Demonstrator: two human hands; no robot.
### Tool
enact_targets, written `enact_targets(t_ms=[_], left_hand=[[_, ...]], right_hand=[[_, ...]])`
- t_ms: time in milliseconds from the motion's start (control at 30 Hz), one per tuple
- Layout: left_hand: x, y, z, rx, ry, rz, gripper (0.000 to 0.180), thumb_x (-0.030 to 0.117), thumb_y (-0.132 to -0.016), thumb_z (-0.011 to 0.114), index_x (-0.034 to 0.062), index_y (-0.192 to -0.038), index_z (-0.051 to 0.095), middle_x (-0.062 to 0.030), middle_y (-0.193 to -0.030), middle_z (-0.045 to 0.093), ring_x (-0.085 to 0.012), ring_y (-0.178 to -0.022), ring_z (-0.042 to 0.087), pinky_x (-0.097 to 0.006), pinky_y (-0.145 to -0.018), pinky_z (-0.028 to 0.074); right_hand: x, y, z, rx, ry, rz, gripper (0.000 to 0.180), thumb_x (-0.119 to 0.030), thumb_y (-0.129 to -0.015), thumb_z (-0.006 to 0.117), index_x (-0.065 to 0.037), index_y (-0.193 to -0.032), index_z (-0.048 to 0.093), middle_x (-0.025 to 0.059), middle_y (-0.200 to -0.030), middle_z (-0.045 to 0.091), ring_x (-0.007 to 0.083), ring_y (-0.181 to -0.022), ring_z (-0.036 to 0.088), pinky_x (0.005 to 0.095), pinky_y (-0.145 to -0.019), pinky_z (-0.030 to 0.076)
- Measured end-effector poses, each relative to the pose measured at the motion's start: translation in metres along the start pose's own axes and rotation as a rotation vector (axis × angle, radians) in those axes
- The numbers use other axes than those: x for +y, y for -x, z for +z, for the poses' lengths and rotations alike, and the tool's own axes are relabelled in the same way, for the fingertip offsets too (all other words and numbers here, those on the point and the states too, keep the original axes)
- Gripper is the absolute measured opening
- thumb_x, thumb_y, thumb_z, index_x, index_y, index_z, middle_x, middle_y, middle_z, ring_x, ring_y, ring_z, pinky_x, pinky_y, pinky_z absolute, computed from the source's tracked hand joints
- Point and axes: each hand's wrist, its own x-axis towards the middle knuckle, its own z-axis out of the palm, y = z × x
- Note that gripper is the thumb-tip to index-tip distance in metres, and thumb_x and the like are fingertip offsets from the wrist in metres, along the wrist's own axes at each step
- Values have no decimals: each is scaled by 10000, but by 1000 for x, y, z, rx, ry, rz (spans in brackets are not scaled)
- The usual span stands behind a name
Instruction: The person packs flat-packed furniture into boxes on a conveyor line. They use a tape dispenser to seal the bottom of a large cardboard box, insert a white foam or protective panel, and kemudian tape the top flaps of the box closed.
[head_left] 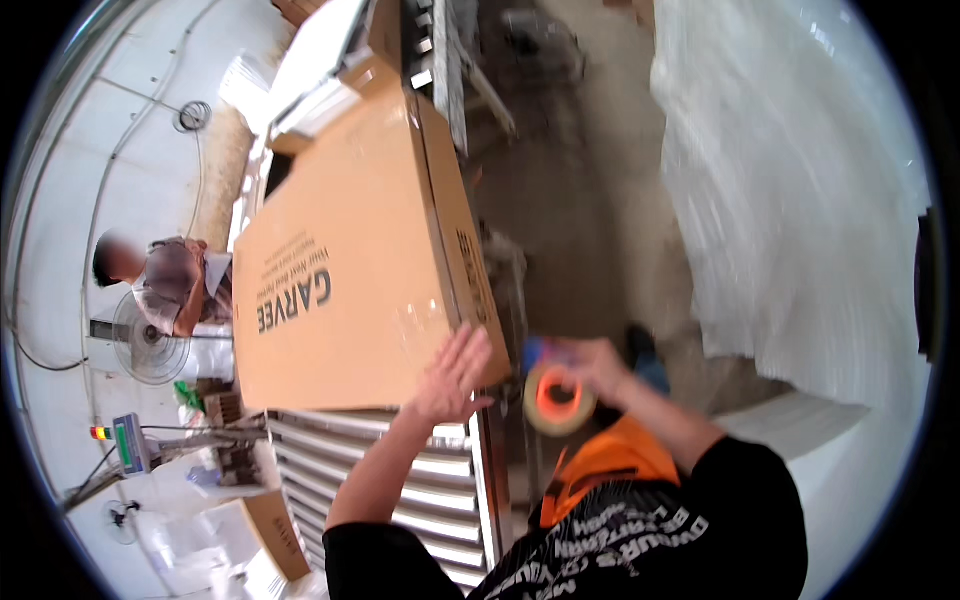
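Head view, looking down: a big flat cardboard box (350,270) lies on a roller conveyor (420,500), its long side running away from the person. The rollers carry its weight, so it needs only steadying, and that seems to be what the left hand (455,375) is doing: it lies open, fingers spread, flat on the box's near right corner. The right hand (590,365) is closed around a roll of packing tape (555,398) with an orange core, held just off the conveyor's right edge, close beside that same corner but not touching the box, as far as the blur lets me judge. So the box sits left and far of both hands, the tape near and right. At far left another person (165,275) stands by a fan (150,345); white wrapped sheeting (790,200) rises on the right.
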Motion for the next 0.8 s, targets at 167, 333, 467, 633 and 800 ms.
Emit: enact_targets(t_ms=[167,333,467,633,800], left_hand=[[9,-50,-8,111,-11,26,1010,654,-801,621,-129,-1375,342,-330,-1408,406,-500,-1350,356,-561,-1121,276],[14,-30,-1,101,-39,15,795,599,-830,611,46,-1384,472,-146,-1459,438,-462,-1384,326,-538,-1148,240],[24,-51,-13,21,-96,16,499,460,-817,681,198,-1240,652,3,-1351,571,-395,-1378,376,-531,-1156,244],[9,-46,5,35,-4,49,246,304,-755,745,170,-961,753,9,-1124,681,-301,-1311,476,-506,-1151,286],[16,-39,-3,105,-69,19,260,310,-739,761,180,-964,747,23,-1090,695,-246,-1234,546,-487,-1139,311]], right_hand=[[-80,-61,-28,-143,180,-93,636,-1,-646,650,71,-1274,580,105,-1015,699,133,-866,654,292,-821,533],[16,7,8,-301,747,-79,682,-227,-559,791,-97,-1217,666,109,-1031,708,209,-883,695,287,-822,533],[69,-9,91,-63,1007,-225,487,-407,-648,698,-96,-1022,717,126,-1080,677,318,-849,687,395,-782,552],[79,-30,115,-652,1357,-408,416,-266,-624,683,-133,-1018,688,135,-921,684,303,-818,682,420,-726,546],[-4,-31,0,-857,1111,-379,515,-315,-627,735,-233,-1135,716,97,-826,688,257,-769,670,376,-681,517]])
